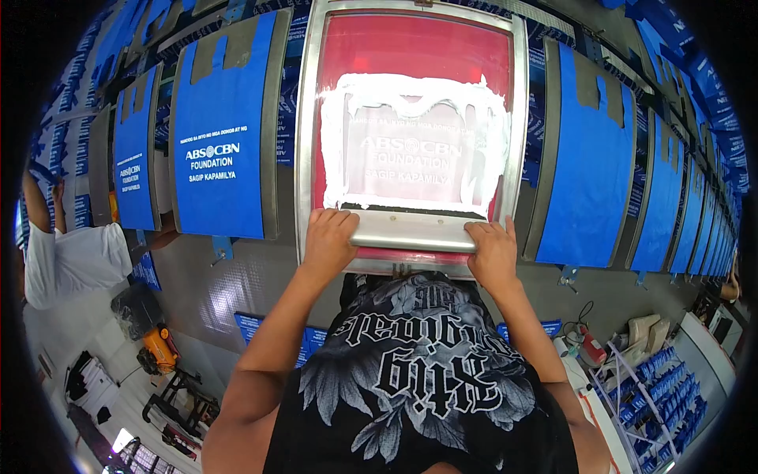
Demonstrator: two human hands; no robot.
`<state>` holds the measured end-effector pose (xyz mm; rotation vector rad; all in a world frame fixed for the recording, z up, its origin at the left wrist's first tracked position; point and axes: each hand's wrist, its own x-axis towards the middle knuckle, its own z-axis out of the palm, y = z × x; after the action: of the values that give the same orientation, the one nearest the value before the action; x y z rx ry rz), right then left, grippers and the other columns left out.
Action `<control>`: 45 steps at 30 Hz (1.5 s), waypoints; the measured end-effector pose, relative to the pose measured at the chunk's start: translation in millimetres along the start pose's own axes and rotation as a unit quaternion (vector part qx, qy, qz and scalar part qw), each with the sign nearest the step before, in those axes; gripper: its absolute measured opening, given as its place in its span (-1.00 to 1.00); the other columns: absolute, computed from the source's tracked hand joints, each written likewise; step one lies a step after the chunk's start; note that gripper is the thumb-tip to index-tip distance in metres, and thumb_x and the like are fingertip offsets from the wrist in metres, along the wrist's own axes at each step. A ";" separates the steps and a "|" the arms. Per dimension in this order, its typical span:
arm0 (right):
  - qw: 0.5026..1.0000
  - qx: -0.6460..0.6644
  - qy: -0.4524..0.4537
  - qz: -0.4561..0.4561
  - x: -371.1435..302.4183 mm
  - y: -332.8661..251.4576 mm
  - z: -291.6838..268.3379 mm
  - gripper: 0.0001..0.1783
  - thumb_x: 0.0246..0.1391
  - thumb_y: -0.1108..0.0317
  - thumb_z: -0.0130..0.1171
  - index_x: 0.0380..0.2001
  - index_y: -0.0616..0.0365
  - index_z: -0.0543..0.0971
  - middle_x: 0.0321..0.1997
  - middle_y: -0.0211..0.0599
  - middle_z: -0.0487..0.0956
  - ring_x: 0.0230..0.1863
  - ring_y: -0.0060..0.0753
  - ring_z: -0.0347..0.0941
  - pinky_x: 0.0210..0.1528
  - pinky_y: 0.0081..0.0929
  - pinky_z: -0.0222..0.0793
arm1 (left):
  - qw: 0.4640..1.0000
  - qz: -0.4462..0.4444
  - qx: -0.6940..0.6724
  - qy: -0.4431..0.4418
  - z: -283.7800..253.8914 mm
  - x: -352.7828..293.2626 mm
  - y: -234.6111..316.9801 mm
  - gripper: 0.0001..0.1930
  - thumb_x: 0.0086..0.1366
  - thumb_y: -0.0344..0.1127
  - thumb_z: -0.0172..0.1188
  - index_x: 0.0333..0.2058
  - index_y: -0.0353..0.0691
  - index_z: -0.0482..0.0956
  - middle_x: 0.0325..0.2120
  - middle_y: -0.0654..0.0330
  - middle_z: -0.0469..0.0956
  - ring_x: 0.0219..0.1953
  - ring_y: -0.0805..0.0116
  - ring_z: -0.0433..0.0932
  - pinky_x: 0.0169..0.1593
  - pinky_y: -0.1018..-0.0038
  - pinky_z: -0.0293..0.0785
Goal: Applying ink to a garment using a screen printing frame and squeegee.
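A metal-framed printing screen (519, 118) with red mesh (418, 47) lies in front of me. Thick white ink (491, 118) is smeared round a pale rectangle of the mesh, where lettering shows through. Across the near end of the screen sits a wide squeegee (414, 230) with a silvery metal handle. My left hand (330, 241) is closed on its left end, fingers over the top. At the other end my right hand (493, 251) grips it the same way. The thumbs are mostly hidden, and the squeegee's blade cannot be made out.
Flat boards carrying blue fabric bags stand in a row on both sides, with a printed bag (221, 150) at left and a plain one (588, 158) at right. Another person in a white shirt (75, 265) is at far left. Behind are a drying rack (659, 403) and an orange machine (162, 349).
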<state>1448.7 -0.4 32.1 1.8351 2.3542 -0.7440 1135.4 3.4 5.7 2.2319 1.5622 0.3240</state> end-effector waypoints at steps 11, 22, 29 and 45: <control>0.994 -0.087 -0.034 -0.053 227.4 44.2 -102.4 -0.45 -0.34 0.44 0.08 -0.11 -0.02 0.58 -0.26 -0.10 0.60 -0.17 -0.11 0.54 -0.09 -0.27 0.43 | 0.995 -0.069 0.046 -0.058 -57.9 213.3 -60.1 -0.59 -0.12 -0.08 0.39 -0.30 -0.18 0.61 -0.44 0.00 0.59 -0.31 0.03 0.56 -0.20 0.22 0.46; 0.992 -0.089 -0.069 -0.062 265.9 59.5 -115.1 -0.38 -0.45 0.39 0.21 -0.10 0.18 0.54 -0.25 0.07 0.58 -0.18 0.03 0.52 -0.05 -0.30 0.41 | 0.853 -0.218 -0.327 -0.343 25.1 -51.7 23.7 -0.54 0.27 0.05 0.07 -0.23 -0.32 0.56 -0.50 0.14 0.56 -0.45 0.40 0.52 -0.32 0.41 0.47; 0.989 -0.089 -0.015 -0.115 266.2 19.4 -105.9 -0.41 -0.39 0.44 0.10 -0.09 0.13 0.54 -0.19 0.06 0.57 -0.12 0.02 0.49 -0.01 -0.29 0.38 | 0.715 -0.286 -0.574 -0.278 108.5 -107.8 68.7 -0.58 0.30 0.02 0.06 -0.44 -0.29 0.56 -0.62 0.32 0.46 -0.56 0.56 0.38 -0.45 0.60 0.33; 0.982 -0.036 0.097 -0.159 -21.1 -47.6 4.3 -0.67 -0.28 0.51 0.09 -0.29 0.12 0.48 -0.41 -0.32 0.50 -0.29 -0.22 0.39 -0.23 -0.24 0.21 | 0.747 -0.324 -0.520 -0.259 80.4 -101.6 90.1 -0.54 0.30 0.06 0.02 -0.53 -0.24 0.55 -0.73 0.33 0.41 -0.68 0.57 0.32 -0.56 0.61 0.24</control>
<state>1409.6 -29.3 51.2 1.5856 2.8010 -0.5124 1208.6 -133.5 -22.5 0.7479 1.2355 0.2323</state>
